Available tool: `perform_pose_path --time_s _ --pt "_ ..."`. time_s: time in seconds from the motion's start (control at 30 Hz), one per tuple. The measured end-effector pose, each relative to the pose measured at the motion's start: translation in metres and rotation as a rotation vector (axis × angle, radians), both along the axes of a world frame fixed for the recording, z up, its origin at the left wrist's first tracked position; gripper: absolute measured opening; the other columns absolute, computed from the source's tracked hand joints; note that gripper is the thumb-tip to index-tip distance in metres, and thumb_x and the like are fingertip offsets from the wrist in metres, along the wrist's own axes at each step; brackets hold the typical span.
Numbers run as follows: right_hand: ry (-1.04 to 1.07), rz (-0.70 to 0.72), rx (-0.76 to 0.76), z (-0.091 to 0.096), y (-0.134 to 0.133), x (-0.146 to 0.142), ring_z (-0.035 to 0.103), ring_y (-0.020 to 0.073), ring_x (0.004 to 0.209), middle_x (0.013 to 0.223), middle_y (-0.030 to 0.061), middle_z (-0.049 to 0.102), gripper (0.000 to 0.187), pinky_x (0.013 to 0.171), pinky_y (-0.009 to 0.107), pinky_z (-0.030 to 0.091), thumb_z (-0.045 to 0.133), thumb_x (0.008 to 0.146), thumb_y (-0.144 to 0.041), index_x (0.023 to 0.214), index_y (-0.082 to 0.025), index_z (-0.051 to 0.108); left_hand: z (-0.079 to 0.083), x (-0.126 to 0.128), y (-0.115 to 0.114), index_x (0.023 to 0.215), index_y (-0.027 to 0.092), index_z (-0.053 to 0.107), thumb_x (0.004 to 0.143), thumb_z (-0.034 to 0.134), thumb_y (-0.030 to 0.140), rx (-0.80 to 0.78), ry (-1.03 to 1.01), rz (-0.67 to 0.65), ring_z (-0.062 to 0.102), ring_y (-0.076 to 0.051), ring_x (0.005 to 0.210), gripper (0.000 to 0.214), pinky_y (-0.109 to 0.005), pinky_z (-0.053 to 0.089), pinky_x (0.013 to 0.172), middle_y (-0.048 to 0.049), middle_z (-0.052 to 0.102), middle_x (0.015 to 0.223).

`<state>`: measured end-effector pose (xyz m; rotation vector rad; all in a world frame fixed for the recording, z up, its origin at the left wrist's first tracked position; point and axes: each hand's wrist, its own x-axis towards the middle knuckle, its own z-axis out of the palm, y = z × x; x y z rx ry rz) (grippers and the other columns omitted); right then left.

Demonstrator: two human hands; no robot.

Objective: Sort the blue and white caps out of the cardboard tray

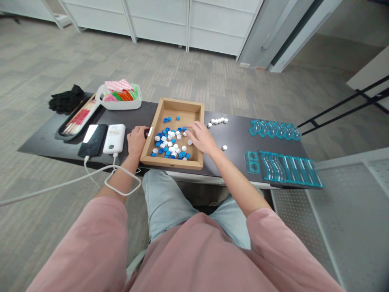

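My right hand (199, 136) reaches over the right wall of a shallow, brown cardboard tray (172, 162), palm down, fingers loosely extended among small plastic hexagonal pieces, some bright blue (174, 141), some white (170, 134). Whether a piece sits between my fingertips, I cannot tell. My left hand (136, 140) lies at the tray's left wall, fingers curled toward it; the fingertips meet a dark patch, and I cannot tell how firmly they hold, or what.

The pieces lie loosely jumbled across the middle and near part of the tray, with a few blue ones apart at the far left. On the dark tabletop (237, 138), just right of the tray, are a short row of white hexagonal pieces (219, 120) and, nearer me, one lone white hexagonal piece (224, 148). Farther right lie clear teal plastic strips (290, 168).

The tray sits close to the table's near edge, so a hard pull by either hand could tip it toward my lap and spill the pieces. They are small and crowded; a hasty pinch might catch two, or drop one. My right forearm passes near the lone piece and could knock it. A white cable (124, 194) loops across my left forearm; lifting that arm carelessly could drag the white power bank (114, 138) it seems to serve.
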<state>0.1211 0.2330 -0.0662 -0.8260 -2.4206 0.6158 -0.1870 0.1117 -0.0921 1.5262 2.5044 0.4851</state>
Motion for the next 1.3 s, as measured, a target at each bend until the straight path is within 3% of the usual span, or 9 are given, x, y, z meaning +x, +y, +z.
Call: perform_pose_path --time_s 0.27,0.47,0.6,0.73,0.87,1.03,1.1,1.2,1.3 --pt "-0.240 -0.578 0.001 -0.029 -0.017 0.126 0.068 0.0526 0.141 0.151 0.0240 0.075 0.041 0.123 0.075 0.057 0.070 0.108 -0.047 0.143 -0.033 0.086 -0.002 0.001 0.003 0.158 0.018 0.074 0.118 0.055 0.014 0.013 0.014 0.012 0.061 -0.044 0.157 0.044 -0.058 0.045 0.130 -0.0237 0.065 0.171" --pt "-0.240 -0.557 -0.154 -0.048 -0.032 0.146 0.080 0.0475 0.118 0.141 0.0220 0.075 0.044 0.116 0.071 0.064 0.050 0.111 -0.042 0.133 -0.041 0.088 -0.008 -0.002 0.004 0.157 0.018 0.075 0.116 0.056 0.013 0.040 0.025 0.017 0.062 -0.044 0.155 0.045 -0.058 0.046 0.129 -0.0233 0.067 0.168" --pt "-0.061 -0.477 -0.175 -0.032 -0.029 0.122 0.080 0.0433 0.105 0.138 0.0203 0.077 0.042 0.112 0.069 0.067 0.054 0.110 -0.047 0.136 -0.039 0.086 -0.010 -0.003 0.004 0.157 0.019 0.075 0.116 0.056 0.014 0.038 0.040 0.015 0.062 -0.043 0.154 0.045 -0.056 0.046 0.128 -0.0221 0.068 0.168" --pt "0.047 -0.276 -0.094 -0.008 -0.022 0.065 0.077 0.0374 0.105 0.135 0.0168 0.080 0.038 0.110 0.061 0.067 0.059 0.115 -0.046 0.141 -0.032 0.083 -0.013 -0.004 0.004 0.156 0.019 0.076 0.117 0.055 0.014 0.045 0.058 0.020 0.063 -0.042 0.153 0.045 -0.055 0.047 0.127 -0.0211 0.068 0.167" --pt "-0.127 0.004 -0.011 0.004 -0.022 -0.009 0.074 0.0383 0.141 0.151 0.0193 0.079 0.043 0.125 0.056 0.059 0.065 0.117 -0.033 0.155 -0.020 0.078 -0.015 -0.004 0.004 0.153 0.022 0.076 0.116 0.054 0.011 0.062 0.069 0.017 0.064 -0.042 0.153 0.045 -0.054 0.048 0.125 -0.0197 0.069 0.167" --pt "-0.462 0.319 0.022 -0.002 -0.025 -0.076 0.045 0.0411 0.181 0.196 0.0137 0.050 0.060 0.147 0.064 0.039 0.076 0.119 -0.040 0.178 -0.030 0.067 -0.016 -0.004 0.004 0.152 0.022 0.076 0.115 0.056 0.011 0.066 0.071 0.023 0.064 -0.041 0.151 0.044 -0.054 0.048 0.125 -0.0193 0.071 0.164" --pt "-0.565 0.295 -0.007 -0.006 -0.021 -0.085 0.034 0.0454 0.186 0.203 0.0156 0.038 0.071 0.149 0.070 0.032 0.078 0.118 -0.049 0.184 -0.029 0.061 -0.016 -0.004 0.004 0.152 0.022 0.076 0.115 0.056 0.011 0.067 0.063 0.022 0.064 -0.041 0.152 0.043 -0.054 0.048 0.125 -0.0192 0.070 0.164" --pt "-0.623 0.120 -0.060 -0.009 -0.014 -0.083 0.034 0.0505 0.186 0.202 0.0242 0.035 0.088 0.149 0.072 0.033 0.073 0.119 -0.058 0.194 -0.021 0.046 -0.017 -0.004 0.004 0.151 0.024 0.076 0.114 0.057 0.012 0.083 0.052 0.020 0.064 -0.041 0.152 0.043 -0.054 0.047 0.125 -0.0183 0.071 0.164" --pt "-0.640 0.114 -0.063 -0.012 -0.015 -0.072 0.031 0.0498 0.188 0.205 0.0229 0.029 0.091 0.151 0.070 0.028 0.068 0.120 -0.061 0.197 -0.021 0.041 -0.020 -0.005 0.004 0.150 0.024 0.075 0.114 0.057 0.012 0.097 0.049 0.015 0.063 -0.041 0.152 0.042 -0.054 0.047 0.125 -0.0183 0.070 0.164"
